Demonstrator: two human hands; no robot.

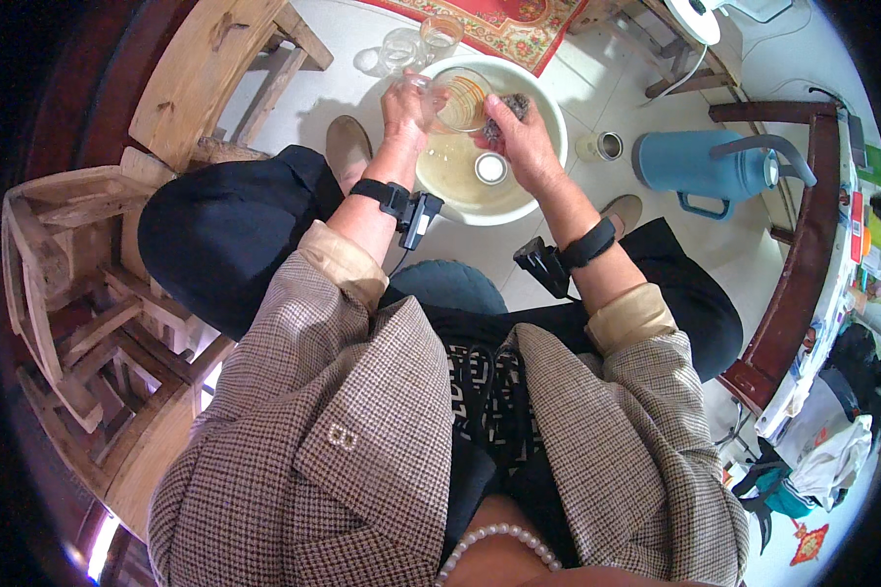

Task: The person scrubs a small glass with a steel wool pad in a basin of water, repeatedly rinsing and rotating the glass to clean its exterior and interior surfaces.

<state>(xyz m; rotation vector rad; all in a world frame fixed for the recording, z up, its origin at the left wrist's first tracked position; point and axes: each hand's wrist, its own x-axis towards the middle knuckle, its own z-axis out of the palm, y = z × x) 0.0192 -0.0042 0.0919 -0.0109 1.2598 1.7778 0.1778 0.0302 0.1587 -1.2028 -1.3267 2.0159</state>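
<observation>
Over a white basin (550,192) of water, my left hand (405,110) grips a clear glass mug (461,101) with orange markings, tilted on its side. My right hand (520,143) holds a grey scouring pad (512,111) close against the mug's rim side; whether the pad touches the glass I cannot tell. A small round white and silver item (490,169), perhaps a lid or cup, lies in the basin below the right hand. Just beyond the basin, two clear glasses stand on the floor: a plain glass (401,51) and an amber-tinted glass (441,35).
Right of the basin are a metal-lined cup (600,147) and a blue thermos jug (694,165). A red patterned rug (495,26) lies beyond. Wooden chairs (81,213) and a bench (205,66) flank the left; a cluttered dark-red table (796,257) stands right. A blue round stool (448,286) is beneath me.
</observation>
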